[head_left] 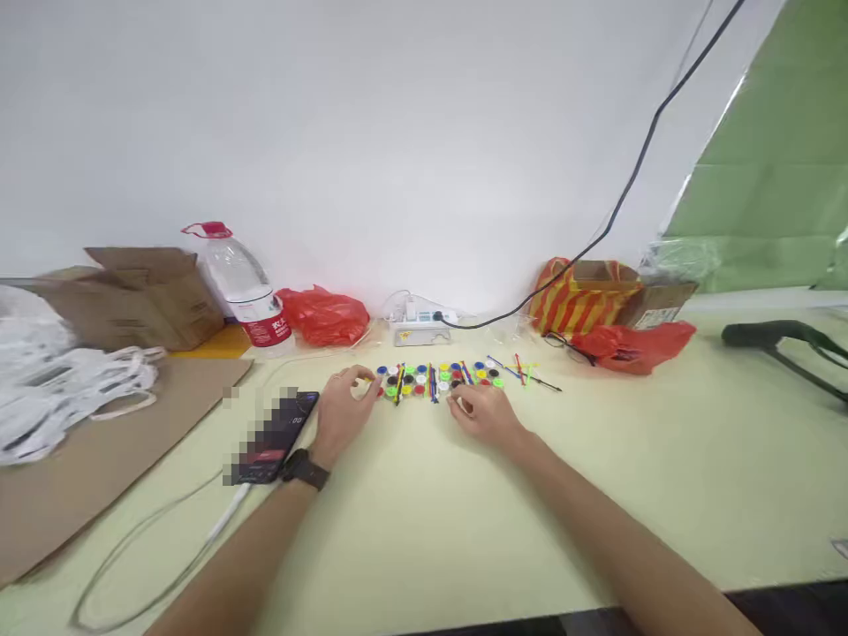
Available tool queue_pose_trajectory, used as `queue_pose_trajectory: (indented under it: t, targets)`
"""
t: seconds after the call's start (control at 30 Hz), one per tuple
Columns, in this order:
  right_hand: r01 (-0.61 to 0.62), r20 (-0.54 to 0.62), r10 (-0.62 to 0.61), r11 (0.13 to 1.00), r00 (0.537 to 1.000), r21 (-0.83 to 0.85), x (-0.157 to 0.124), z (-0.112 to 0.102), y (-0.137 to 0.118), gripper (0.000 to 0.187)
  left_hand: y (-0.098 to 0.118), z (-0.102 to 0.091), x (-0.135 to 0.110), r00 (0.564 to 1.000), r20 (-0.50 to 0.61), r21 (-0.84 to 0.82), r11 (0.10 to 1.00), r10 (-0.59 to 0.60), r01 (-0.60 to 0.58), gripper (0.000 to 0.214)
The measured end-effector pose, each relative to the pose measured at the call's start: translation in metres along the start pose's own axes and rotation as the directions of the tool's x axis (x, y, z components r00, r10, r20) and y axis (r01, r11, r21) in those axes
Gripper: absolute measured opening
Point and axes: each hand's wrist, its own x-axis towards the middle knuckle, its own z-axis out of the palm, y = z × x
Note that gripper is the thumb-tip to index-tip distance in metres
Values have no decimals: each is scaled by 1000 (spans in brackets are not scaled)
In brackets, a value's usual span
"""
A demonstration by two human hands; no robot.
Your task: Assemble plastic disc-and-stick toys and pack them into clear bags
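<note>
Small round coloured discs [420, 389] lie in rows on the table, in blue, white, green, red, yellow and black. Thin coloured sticks [433, 385] in small bundles lie across and between them. My left hand [345, 408] is at the left end of the rows, thumb and forefinger curled close together by the end discs. On the right, my right hand [486, 413] has its fingers pinched at the near edge of the rows, beside a black and a white disc. Whatever either hand's fingertips hold is too small to make out. More loose sticks [522, 371] lie crossed beyond the right end.
A phone [282, 442] with a white cable lies left of my left hand. Behind stand a large water bottle [255, 296], a red plastic bag [324, 316] and a power strip [424, 318]. At right are a striped bag [563, 300], another red bag [636, 346] and a dark green handle-like object [782, 336].
</note>
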Motion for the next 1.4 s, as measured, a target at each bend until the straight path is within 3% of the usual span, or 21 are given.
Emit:
queue_pose_trajectory:
  t: [0.07,0.13,0.23,0.3,0.37,0.43,0.53,0.63,0.77,0.9,1.2,1.4]
  targets:
    - [-5,-1,5,1000,1000,2,0,-1,2,19,13,2,-9,995,74,-66,996,62,-57,11]
    - [-10,-1,10,1000,1000,4,0,-2,3,18,28,4,-19,963,201,-191,971,180,-142,12]
    - [-16,1,16,1000,1000,6,0,-3,4,16,50,6,-35,858,386,-367,909,340,-195,23]
    - [-23,3,23,1000,1000,4,0,-3,4,17,61,6,-42,785,477,-389,896,395,-215,20]
    - [-33,-1,33,999,999,0,0,-4,4,17,64,4,-44,751,513,-373,896,417,-242,19]
    - [-42,-2,42,999,999,-3,0,-5,4,18,61,1,-40,781,477,-331,905,404,-266,20]
    - [-52,0,52,999,999,-1,0,-7,5,19,46,-7,-26,884,331,-193,941,330,-279,10]
    - [-59,6,59,998,998,3,1,-8,5,19,25,-12,-14,913,292,-32,957,285,-288,9]
    - [-63,19,63,998,998,2,1,-8,5,20,2,-9,-7,897,328,68,940,296,-335,24]
    - [-70,25,70,998,997,-3,1,-9,4,22,-7,-4,-7,893,340,111,931,294,-348,25]
    - [-82,38,82,997,996,-1,1,-9,5,21,-7,-5,-5,924,294,175,937,244,-303,29]
    - [-85,35,85,996,996,5,-1,-7,6,19,2,-4,-7,943,288,217,948,168,-235,17]
